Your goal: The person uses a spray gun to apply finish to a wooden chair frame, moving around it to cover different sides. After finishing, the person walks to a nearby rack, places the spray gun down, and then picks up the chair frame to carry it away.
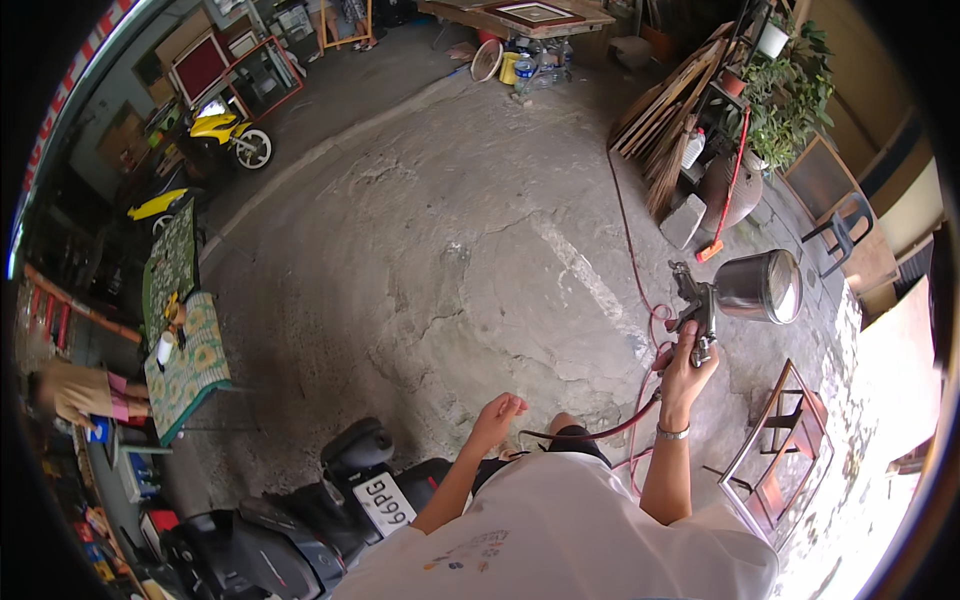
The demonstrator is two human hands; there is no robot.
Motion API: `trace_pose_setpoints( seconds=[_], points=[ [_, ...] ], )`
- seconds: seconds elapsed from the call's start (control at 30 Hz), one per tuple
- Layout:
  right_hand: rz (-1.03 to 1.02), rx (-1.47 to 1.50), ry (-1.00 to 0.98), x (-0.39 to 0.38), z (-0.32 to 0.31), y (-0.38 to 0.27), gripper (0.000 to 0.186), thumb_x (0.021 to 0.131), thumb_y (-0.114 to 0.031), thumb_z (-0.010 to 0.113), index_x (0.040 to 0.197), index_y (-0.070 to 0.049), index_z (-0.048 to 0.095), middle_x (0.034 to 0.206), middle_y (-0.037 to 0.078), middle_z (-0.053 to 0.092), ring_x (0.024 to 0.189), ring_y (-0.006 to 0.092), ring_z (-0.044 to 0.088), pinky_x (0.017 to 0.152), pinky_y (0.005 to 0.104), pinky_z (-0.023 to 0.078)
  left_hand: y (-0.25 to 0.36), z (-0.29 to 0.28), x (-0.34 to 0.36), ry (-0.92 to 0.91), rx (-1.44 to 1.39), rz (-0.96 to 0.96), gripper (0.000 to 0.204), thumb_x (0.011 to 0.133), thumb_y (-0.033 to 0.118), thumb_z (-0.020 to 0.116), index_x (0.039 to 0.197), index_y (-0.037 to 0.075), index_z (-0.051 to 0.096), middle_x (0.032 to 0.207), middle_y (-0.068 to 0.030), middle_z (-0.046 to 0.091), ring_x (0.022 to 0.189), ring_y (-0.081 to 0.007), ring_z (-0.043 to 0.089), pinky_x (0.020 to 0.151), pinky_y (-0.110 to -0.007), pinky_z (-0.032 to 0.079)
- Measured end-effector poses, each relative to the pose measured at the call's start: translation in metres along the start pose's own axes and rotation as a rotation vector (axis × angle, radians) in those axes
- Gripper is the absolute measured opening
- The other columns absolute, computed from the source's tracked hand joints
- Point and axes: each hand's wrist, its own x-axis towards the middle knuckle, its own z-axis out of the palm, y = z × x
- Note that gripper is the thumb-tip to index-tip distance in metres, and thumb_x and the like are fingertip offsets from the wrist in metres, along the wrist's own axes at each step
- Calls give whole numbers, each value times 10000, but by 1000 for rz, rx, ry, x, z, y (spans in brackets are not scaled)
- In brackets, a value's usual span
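Observation:
My right hand [686, 378] is wrapped round the handle of a metal spray gun [703, 306], raised to the right of my body. The gun's large silver paint cup [758, 287] points off to the right, tilted on its side. A dark red air hose [636, 418] hangs below that hand and loops across in front of my waist. My left hand [498, 418] is held in front of me with its fingers curled in, and no object shows in it.
A parked motorcycle [290, 535] stands close at my left. A framed panel [785, 450] leans at right. Hose [628, 220] trails over the concrete floor [400, 270] toward stacked wood strips [672, 110]. A cloth-covered table [190, 345] and another person [80, 392] are far left.

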Motion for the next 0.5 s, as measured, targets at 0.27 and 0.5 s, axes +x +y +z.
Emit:
trace_pose_setpoints(
  seconds=[0.27,0.5],
  points=[
    [55,-2,-141,39,107,18,210,983,-151,611,988,57,641,755,73,674,506,77,534,452,252,424,112,52,149,-501,-167,189,503,1095,436,300,1273,33,543,1122,-66,657,1041,-164,628,961,-339,481],
    [-23,-13,-254,156,219,63,232,996,-203,593,977,26,632,726,21,652,482,37,486,429,231,379,166,66,281,-330,-382,3,613,1090,459,240,1557,61,221,1159,-4,574,868,-58,520,740,-217,429]
  ],
)
